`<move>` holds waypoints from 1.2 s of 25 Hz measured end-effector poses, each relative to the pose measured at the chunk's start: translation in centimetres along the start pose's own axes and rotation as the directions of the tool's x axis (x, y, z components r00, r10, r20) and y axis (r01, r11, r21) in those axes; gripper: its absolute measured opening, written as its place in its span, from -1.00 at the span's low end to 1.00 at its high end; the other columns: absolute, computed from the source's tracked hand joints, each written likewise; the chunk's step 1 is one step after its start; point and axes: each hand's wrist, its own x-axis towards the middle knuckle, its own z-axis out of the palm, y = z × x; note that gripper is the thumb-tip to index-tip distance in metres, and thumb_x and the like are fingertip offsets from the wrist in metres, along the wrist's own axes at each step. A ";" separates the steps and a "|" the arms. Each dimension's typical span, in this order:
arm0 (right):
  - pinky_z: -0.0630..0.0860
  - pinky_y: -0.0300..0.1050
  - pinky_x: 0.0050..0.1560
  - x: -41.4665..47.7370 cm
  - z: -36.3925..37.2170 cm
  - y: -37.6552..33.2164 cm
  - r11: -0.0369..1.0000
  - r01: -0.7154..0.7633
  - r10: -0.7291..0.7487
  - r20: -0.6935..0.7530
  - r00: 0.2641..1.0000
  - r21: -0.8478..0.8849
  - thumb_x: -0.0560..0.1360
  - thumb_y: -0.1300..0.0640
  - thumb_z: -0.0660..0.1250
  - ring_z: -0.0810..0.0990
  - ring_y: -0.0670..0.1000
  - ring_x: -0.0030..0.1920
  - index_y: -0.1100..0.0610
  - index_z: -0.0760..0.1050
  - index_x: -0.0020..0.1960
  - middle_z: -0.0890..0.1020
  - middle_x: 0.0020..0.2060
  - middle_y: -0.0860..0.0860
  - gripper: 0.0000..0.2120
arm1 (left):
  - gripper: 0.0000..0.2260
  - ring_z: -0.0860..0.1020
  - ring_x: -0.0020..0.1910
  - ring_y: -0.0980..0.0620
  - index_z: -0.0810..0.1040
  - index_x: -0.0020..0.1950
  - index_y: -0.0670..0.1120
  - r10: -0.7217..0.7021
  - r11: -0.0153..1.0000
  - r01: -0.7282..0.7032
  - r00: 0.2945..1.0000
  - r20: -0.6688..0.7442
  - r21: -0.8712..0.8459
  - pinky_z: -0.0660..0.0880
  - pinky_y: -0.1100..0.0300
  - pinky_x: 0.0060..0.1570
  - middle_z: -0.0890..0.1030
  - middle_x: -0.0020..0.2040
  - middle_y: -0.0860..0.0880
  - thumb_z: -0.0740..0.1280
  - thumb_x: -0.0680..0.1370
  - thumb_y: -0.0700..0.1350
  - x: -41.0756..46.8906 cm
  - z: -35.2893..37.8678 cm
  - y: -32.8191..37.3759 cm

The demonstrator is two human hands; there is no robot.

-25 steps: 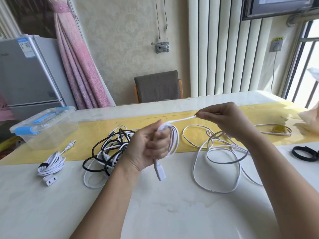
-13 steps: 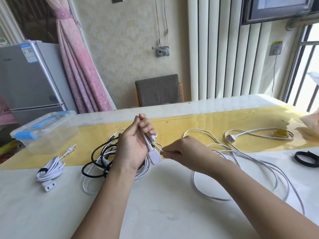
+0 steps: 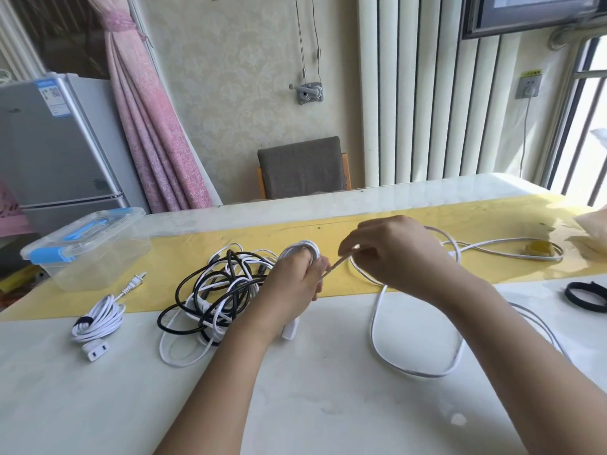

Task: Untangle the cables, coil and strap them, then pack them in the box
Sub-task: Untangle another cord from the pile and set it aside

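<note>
My left hand (image 3: 295, 284) grips a small coil of white flat cable (image 3: 303, 251) above the table, with the cable's white plug end (image 3: 290, 330) hanging below the palm. My right hand (image 3: 394, 254) pinches the same cable just right of the coil and holds a taut stretch between both hands. The loose rest of the white cable (image 3: 417, 369) loops on the table under my right forearm. A tangle of black and white cables (image 3: 216, 290) lies left of my left hand. The clear box with a blue-latched lid (image 3: 88, 251) stands at the far left.
A strapped white cable coil (image 3: 98, 320) with its plug lies near the box. A black strap ring (image 3: 586, 295) sits at the right edge. A yellow runner (image 3: 377, 231) crosses the white table (image 3: 295, 405). A chair (image 3: 302, 169) stands behind.
My right hand rose from below the coil and moved right, drawing the cable over the top of my left hand. The coil in my left hand has gained a turn.
</note>
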 end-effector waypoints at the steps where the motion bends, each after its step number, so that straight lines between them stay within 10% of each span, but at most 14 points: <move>1: 0.41 -0.19 -0.39 0.1 -0.4 0.2 0.997 -0.070 0.072 -0.057 0.996 0.036 0.38 0.28 0.30 0.53 -0.15 -0.37 -0.01 0.66 -0.15 0.56 -0.46 -0.15 -0.76 | -0.68 0.36 -0.50 0.05 0.47 -0.16 -0.21 -0.052 0.988 0.063 0.996 0.079 -0.143 0.35 0.22 -0.41 0.41 -0.48 0.04 0.11 0.67 -0.05 -0.2 -0.2 0.5; 6: 0.23 -0.26 -0.43 0.2 -1.5 2.1 0.941 -0.267 0.291 -0.093 0.952 0.210 0.42 0.31 0.31 0.34 -0.09 -0.48 -0.02 0.63 -0.16 0.36 -0.61 -0.06 -0.75 | -0.51 0.06 -0.63 0.19 0.45 -0.38 -0.06 -0.046 0.750 0.418 0.806 0.590 -0.512 0.01 0.40 -0.63 0.16 -0.58 0.08 0.06 0.63 0.16 -1.6 -2.1 2.4; 11: 0.18 -0.32 -0.55 0.0 -1.7 4.3 0.850 -0.448 0.476 -0.036 0.879 0.278 0.42 0.31 0.30 0.31 -0.11 -0.56 -0.05 0.62 -0.21 0.40 -0.60 -0.05 -0.73 | -0.66 0.09 -0.62 0.20 0.39 -0.23 -0.04 0.547 0.177 0.590 0.607 0.577 -0.788 0.04 0.32 -0.60 0.14 -0.56 0.12 0.07 0.65 0.09 -1.1 -4.1 1.0; 20: 0.21 -0.31 -0.48 0.1 1.0 1.4 0.893 -0.330 0.251 0.269 0.930 0.307 0.44 -0.03 0.43 0.30 -0.12 -0.51 0.04 0.60 -0.28 0.36 -0.61 -0.12 -0.81 | -0.73 0.30 -0.47 0.07 0.46 -0.13 -0.21 0.147 -0.606 0.143 0.987 0.067 -0.783 0.33 0.18 -0.40 0.35 -0.40 -0.05 0.07 0.64 -0.13 0.1 -5.0 -0.7; 22: 0.28 -0.33 -0.43 0.0 2.0 -0.1 0.926 -0.258 0.153 0.351 0.924 0.276 0.47 -0.03 0.40 0.35 -0.13 -0.47 0.03 0.58 -0.29 0.42 -0.57 -0.13 -0.80 | -0.69 0.33 -0.50 0.12 0.46 -0.17 -0.14 -0.113 -0.478 -0.090 0.993 -0.040 -0.874 0.38 0.26 -0.47 0.35 -0.42 0.02 0.05 0.67 -0.09 0.4 -4.8 -0.2; 25: 0.25 -0.23 -0.41 -0.6 3.1 -2.5 0.974 -0.093 -0.001 0.416 0.909 0.206 0.52 -0.01 0.34 0.32 -0.07 -0.43 0.12 0.58 -0.19 0.36 -0.53 -0.02 -0.78 | -0.68 0.22 -0.56 0.18 0.38 -0.21 -0.06 -0.328 0.139 -0.189 0.917 -0.225 -0.972 0.23 0.34 -0.55 0.26 -0.50 0.11 0.02 0.68 -0.01 0.7 -3.9 0.8; 27: 0.23 -0.21 -0.40 -0.7 2.9 -3.4 0.976 -0.057 -0.037 0.421 0.906 0.209 0.54 0.02 0.31 0.33 -0.06 -0.42 0.13 0.57 -0.17 0.35 -0.51 0.00 -0.78 | -0.68 0.19 -0.58 0.18 0.37 -0.21 -0.07 -0.314 0.612 -0.108 0.876 -0.367 -0.783 0.16 0.33 -0.55 0.24 -0.53 0.13 0.03 0.68 -0.02 0.6 -3.1 0.8; 30: 0.23 -0.24 -0.40 -0.7 1.8 -3.8 0.949 -0.081 -0.066 0.445 0.893 0.304 0.53 0.03 0.33 0.26 -0.06 -0.42 0.12 0.59 -0.15 0.33 -0.49 0.04 -0.82 | -0.71 0.32 -0.50 0.19 0.39 -0.22 0.03 -0.004 0.954 -0.126 0.901 -0.433 -0.272 0.27 0.29 -0.44 0.33 -0.45 0.12 0.06 0.67 0.00 0.0 -1.7 0.3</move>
